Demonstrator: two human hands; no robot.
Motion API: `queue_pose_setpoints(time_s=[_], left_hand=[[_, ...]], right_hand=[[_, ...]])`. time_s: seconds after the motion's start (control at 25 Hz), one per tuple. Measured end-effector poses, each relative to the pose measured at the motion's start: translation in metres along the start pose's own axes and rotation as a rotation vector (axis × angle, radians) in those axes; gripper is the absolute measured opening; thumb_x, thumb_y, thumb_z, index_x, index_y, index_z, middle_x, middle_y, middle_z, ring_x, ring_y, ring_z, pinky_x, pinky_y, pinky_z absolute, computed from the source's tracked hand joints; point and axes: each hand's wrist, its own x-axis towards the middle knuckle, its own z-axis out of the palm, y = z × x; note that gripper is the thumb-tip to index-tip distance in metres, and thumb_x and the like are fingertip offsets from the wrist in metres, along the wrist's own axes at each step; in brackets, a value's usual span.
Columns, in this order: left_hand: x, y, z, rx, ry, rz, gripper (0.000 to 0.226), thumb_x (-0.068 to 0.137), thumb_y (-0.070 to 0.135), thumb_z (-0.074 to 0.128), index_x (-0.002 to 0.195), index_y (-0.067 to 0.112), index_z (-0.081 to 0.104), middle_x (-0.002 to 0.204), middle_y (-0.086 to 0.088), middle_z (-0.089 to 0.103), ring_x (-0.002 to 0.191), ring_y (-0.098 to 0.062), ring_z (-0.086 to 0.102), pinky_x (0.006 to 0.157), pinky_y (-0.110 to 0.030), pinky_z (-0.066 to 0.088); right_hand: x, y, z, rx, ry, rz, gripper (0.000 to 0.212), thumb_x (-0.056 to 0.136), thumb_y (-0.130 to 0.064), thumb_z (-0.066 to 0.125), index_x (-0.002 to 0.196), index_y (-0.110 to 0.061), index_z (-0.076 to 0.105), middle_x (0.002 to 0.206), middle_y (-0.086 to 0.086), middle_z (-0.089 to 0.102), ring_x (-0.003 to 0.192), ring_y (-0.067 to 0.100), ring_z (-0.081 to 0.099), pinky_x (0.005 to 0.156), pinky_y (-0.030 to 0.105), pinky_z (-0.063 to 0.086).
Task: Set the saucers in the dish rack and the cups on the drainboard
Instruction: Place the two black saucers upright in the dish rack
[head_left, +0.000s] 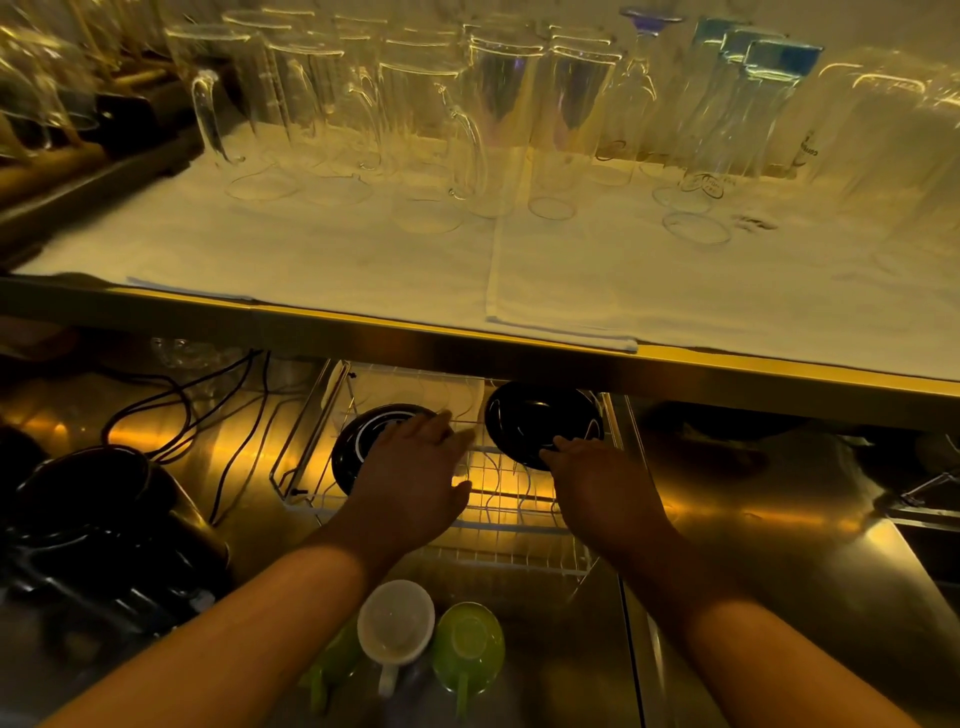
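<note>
Two black saucers stand in the wire dish rack (514, 525) under the shelf. My left hand (410, 483) rests on the left saucer (358, 441), fingers spread over its rim. My right hand (597, 488) grips the lower edge of the right saucer (540, 415), which leans upright in the rack. Below the rack, on the steel drainboard (571, 649), a white cup (396, 621) and a green cup (468, 644) sit upside down side by side. A second green cup (332, 665) is partly hidden beneath my left forearm.
A shelf above carries a white cloth (363, 249) with several upturned glasses (498, 119). A black kettle-like appliance (104, 525) and dark cables (182, 405) lie at the left. A sink edge (924, 519) shows at the right.
</note>
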Motion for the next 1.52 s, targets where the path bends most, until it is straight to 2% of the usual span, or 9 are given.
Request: queue_pose_setpoints(time_s=[0.24, 0.44, 0.6, 0.68, 0.92, 1.12, 1.24, 1.36, 1.52], left_hand=[[-0.01, -0.034, -0.011, -0.026, -0.153, -0.314, 0.103, 0.067, 0.084, 0.057, 0.15, 0.036, 0.022, 0.161, -0.012, 0.019, 0.145, -0.046, 0.012, 0.111, -0.066, 0.024], [-0.01, -0.039, -0.01, -0.118, -0.081, -0.258, 0.099, 0.06, 0.08, 0.062, 0.142, 0.031, 0.038, 0.146, -0.007, 0.044, 0.128, -0.031, 0.047, 0.099, -0.051, 0.049], [-0.013, -0.037, -0.012, -0.162, -0.003, -0.271, 0.097, 0.059, 0.082, 0.056, 0.139, 0.029, 0.044, 0.138, -0.004, 0.052, 0.118, -0.025, 0.056, 0.091, -0.041, 0.054], [-0.016, -0.034, -0.016, -0.222, 0.07, -0.274, 0.094, 0.061, 0.083, 0.055, 0.137, 0.028, 0.048, 0.133, -0.001, 0.057, 0.112, -0.023, 0.06, 0.088, -0.038, 0.055], [-0.029, -0.033, -0.025, -0.407, 0.171, -0.262, 0.091, 0.066, 0.082, 0.062, 0.14, 0.033, 0.042, 0.136, 0.002, 0.053, 0.116, -0.02, 0.055, 0.091, -0.034, 0.051], [-0.038, -0.046, -0.04, -0.565, 0.355, -0.271, 0.07, 0.079, 0.062, 0.07, 0.135, 0.029, 0.044, 0.134, 0.003, 0.05, 0.118, -0.015, 0.05, 0.084, -0.025, 0.044], [-0.047, -0.051, -0.049, -0.581, 0.462, -0.261, 0.079, 0.074, 0.055, 0.078, 0.138, 0.028, 0.04, 0.141, 0.003, 0.045, 0.121, -0.003, 0.038, 0.086, -0.018, 0.036], [-0.055, -0.056, -0.052, -0.412, 0.486, -0.226, 0.087, 0.071, 0.056, 0.081, 0.141, 0.026, 0.04, 0.149, -0.001, 0.041, 0.132, -0.011, 0.037, 0.101, -0.03, 0.038], [-0.056, -0.059, -0.049, -0.183, 0.355, -0.037, 0.056, 0.081, 0.041, 0.077, 0.132, 0.027, 0.056, 0.136, -0.001, 0.059, 0.125, -0.022, 0.053, 0.097, -0.035, 0.043]], right_hand=[[-0.013, -0.046, -0.025, 0.205, 0.322, -0.061, 0.03, 0.084, -0.024, 0.069, 0.113, -0.016, 0.071, 0.107, 0.004, 0.072, 0.097, 0.022, 0.066, 0.08, 0.036, 0.053], [0.002, -0.094, -0.036, 0.729, 0.144, 0.087, 0.023, 0.096, -0.026, 0.054, 0.109, -0.015, 0.07, 0.103, -0.001, 0.07, 0.092, 0.015, 0.064, 0.079, 0.032, 0.053], [0.023, -0.104, -0.032, 0.989, -0.016, 0.305, 0.029, 0.097, -0.03, 0.055, 0.103, -0.007, 0.072, 0.091, 0.015, 0.073, 0.077, 0.029, 0.07, 0.071, 0.045, 0.059], [0.031, -0.107, -0.032, 1.167, -0.115, 0.4, 0.032, 0.098, -0.032, 0.055, 0.102, -0.005, 0.071, 0.088, 0.017, 0.073, 0.069, 0.028, 0.071, 0.065, 0.041, 0.061], [0.041, -0.119, -0.035, 1.881, -0.133, 0.485, 0.021, 0.099, -0.011, 0.055, 0.115, -0.001, 0.065, 0.106, 0.019, 0.073, 0.095, 0.031, 0.072, 0.085, 0.046, 0.059], [0.039, -0.115, -0.063, 1.577, -0.002, 0.216, 0.016, 0.096, -0.013, 0.06, 0.11, -0.01, 0.067, 0.102, 0.009, 0.075, 0.093, 0.021, 0.073, 0.082, 0.04, 0.06], [0.03, -0.118, -0.074, 1.272, 0.059, 0.049, 0.012, 0.096, -0.018, 0.061, 0.106, -0.02, 0.066, 0.096, -0.002, 0.074, 0.088, 0.01, 0.071, 0.078, 0.031, 0.059], [0.021, -0.123, -0.074, 0.865, 0.166, -0.072, 0.015, 0.097, -0.025, 0.057, 0.11, -0.03, 0.066, 0.098, -0.01, 0.07, 0.087, 0.006, 0.063, 0.073, 0.027, 0.052], [0.024, -0.128, -0.054, 0.362, 0.342, -0.33, 0.026, 0.09, -0.014, 0.063, 0.114, -0.021, 0.07, 0.094, 0.001, 0.074, 0.081, 0.019, 0.067, 0.069, 0.032, 0.055]])
